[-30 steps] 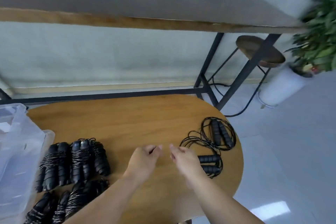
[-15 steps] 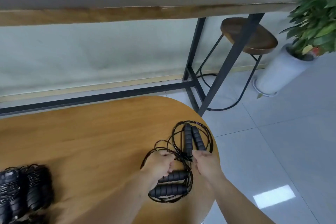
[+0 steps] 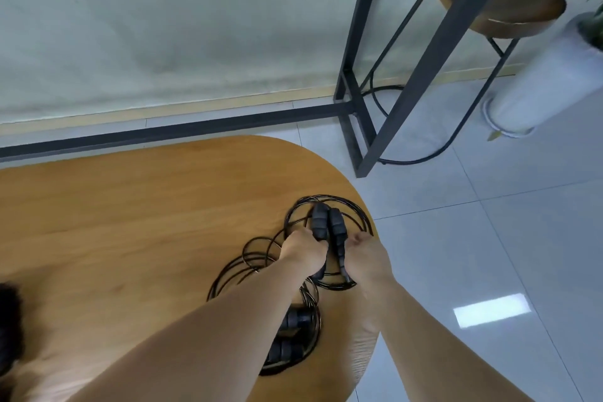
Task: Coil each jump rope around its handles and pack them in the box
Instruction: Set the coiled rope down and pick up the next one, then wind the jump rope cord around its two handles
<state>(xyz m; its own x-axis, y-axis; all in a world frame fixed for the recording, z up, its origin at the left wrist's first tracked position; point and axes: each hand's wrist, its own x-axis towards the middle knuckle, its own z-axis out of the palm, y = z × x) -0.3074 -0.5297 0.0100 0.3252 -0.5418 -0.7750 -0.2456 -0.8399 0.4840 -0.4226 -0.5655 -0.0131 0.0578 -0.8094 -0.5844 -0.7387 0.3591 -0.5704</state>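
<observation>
Both my hands are on the far jump rope at the right end of the wooden surface (image 3: 137, 206). My left hand (image 3: 301, 250) is curled over the left handle (image 3: 319, 222), fingers wrapped round its near part. My right hand (image 3: 367, 254) is curled beside the right handle (image 3: 336, 227); its fingertips are bunched at the handle's side, and whether they pinch the handle or the cord I cannot tell. The two handles lie side by side, touching, pointing away from me. The loose cord (image 3: 329, 199) loops around them on the surface. A second jump rope (image 3: 290, 336) lies nearer me, partly under my left forearm, its cord loose around its own handles. At the left edge, a dark blurred mass (image 3: 9, 330). Beyond the surface: tiled floor (image 3: 489, 238), black metal frame (image 3: 355, 75), wooden stool (image 3: 509, 3), white planter (image 3: 548, 81).
</observation>
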